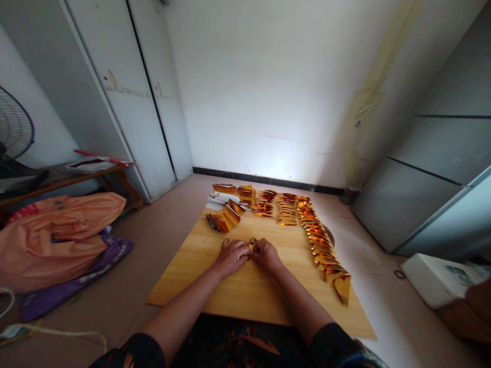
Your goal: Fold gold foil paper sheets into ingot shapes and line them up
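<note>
My left hand (231, 256) and my right hand (266, 254) meet over the middle of a pale wooden board (238, 291) on the floor. Both are closed on one small piece of gold foil paper (251, 245), which shows between the fingertips. A fanned stack of gold foil sheets (225, 217) lies just beyond my left hand. Folded gold pieces sit in rows (287, 208) at the board's far edge. Another long row of folded gold pieces (324, 245) runs down the right side to the near corner.
Orange and purple bags (57, 240) lie on the floor at left, under a low wooden bench (76, 179). A fan (13, 128) stands at far left. White cabinet doors (134, 102) are behind. A white box (437, 278) sits at right by grey panels (433, 168).
</note>
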Demonstrator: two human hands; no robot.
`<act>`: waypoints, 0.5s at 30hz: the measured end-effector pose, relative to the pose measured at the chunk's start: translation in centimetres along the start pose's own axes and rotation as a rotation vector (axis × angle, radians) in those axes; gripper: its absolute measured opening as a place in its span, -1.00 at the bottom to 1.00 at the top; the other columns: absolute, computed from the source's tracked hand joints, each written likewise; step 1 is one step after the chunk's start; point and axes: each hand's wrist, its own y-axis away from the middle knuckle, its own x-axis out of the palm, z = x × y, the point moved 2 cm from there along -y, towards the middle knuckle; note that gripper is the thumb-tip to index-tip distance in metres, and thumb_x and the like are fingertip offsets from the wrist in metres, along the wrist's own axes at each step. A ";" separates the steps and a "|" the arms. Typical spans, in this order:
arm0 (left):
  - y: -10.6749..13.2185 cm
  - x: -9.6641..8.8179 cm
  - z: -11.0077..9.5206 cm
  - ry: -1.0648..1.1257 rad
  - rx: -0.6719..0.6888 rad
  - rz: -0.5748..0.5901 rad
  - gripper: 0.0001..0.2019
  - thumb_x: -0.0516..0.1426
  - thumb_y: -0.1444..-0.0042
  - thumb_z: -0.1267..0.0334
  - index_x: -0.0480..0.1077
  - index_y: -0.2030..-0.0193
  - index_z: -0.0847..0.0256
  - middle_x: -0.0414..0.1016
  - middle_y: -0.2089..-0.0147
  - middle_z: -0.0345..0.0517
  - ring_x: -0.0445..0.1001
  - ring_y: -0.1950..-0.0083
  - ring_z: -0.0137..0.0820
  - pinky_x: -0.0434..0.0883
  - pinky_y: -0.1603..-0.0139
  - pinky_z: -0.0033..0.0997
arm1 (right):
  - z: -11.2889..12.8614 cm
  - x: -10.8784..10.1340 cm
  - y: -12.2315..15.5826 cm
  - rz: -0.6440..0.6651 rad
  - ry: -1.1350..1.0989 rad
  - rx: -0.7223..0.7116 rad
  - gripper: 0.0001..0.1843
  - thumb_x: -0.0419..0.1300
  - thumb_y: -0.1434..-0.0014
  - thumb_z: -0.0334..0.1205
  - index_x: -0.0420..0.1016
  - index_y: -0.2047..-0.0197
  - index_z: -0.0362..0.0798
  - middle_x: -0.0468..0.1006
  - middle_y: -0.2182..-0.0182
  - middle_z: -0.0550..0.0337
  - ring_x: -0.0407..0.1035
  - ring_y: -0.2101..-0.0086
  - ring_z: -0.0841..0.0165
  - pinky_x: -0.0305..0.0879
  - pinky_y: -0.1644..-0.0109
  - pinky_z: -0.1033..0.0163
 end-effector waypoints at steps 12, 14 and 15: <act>0.1 0.7 0.5 -0.033 0.025 -0.029 -0.88 0.12 -0.12 0.33 0.46 0.24 0.05 0.49 0.08 -0.23 0.35 -0.01 -0.37 0.09 -0.08 -0.23 | -1.0 -0.1 1.4 -0.240 -0.147 -0.069 -0.56 0.05 0.13 -0.54 0.44 0.16 -0.05 0.41 0.26 0.15 0.34 0.29 0.37 0.33 0.18 0.31; 0.3 1.0 0.6 -0.056 0.033 -0.038 -0.88 0.12 -0.14 0.30 0.47 0.23 0.03 0.49 0.07 -0.21 0.35 -0.01 -0.36 0.09 -0.07 -0.23 | -0.8 -0.2 1.7 -0.272 -0.164 -0.093 -0.52 0.06 0.11 -0.51 0.42 0.08 -0.04 0.41 0.19 0.11 0.35 0.20 0.33 0.35 0.09 0.26; 0.3 1.1 0.6 -0.068 0.036 -0.046 -0.88 0.12 -0.14 0.29 0.47 0.23 0.02 0.49 0.06 -0.21 0.35 -0.01 -0.35 0.09 -0.06 -0.22 | -0.6 -0.4 1.9 -0.281 -0.182 -0.108 -0.54 0.07 0.09 -0.50 0.43 0.08 -0.03 0.41 0.17 0.10 0.35 0.18 0.32 0.35 0.07 0.25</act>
